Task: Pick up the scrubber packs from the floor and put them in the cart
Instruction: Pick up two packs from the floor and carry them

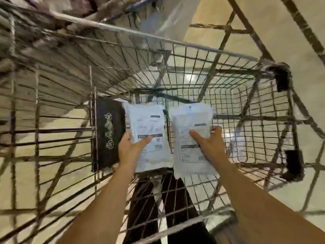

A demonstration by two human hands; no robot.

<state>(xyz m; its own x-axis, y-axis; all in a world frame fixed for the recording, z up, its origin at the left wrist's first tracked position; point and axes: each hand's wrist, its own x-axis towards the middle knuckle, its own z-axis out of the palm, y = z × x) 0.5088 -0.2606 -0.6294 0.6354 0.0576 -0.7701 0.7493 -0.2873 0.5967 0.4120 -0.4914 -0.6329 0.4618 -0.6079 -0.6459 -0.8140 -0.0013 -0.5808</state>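
Left scrubber pack (149, 136): white flat pouch, printed label up, held over the inside of the cart basket, at about 9 o'clock of its twin; the two are just beside each other, whether touching cannot be told.
Right scrubber pack (192, 140): same make, label up, held at 3 o'clock of the first, also above the wire floor of the basket.
Left hand (131, 147): pinches the lower left part of its pack, thumb on top, fingers hidden beneath.
Right hand (210, 143): pinches the lower right part of its pack, thumb across the label, fingertips curled round the far edge.
Cart (175, 42): wire mesh, seen from above; rim bar runs from 10 to 2 o'clock.
Dark panel (110, 132): black rectangle with pale lettering, at 9 o'clock of the left pack, against the mesh.
Step in hand (judgement): lowering both packs into the basket. Done well, both go down flat and side by side onto the wire floor, let go only once they are resting low, so neither slides or stands on edge.
Count: scrubber packs 2; hands 2; carts 1; dark panels 1. No pack shows on the visible floor.
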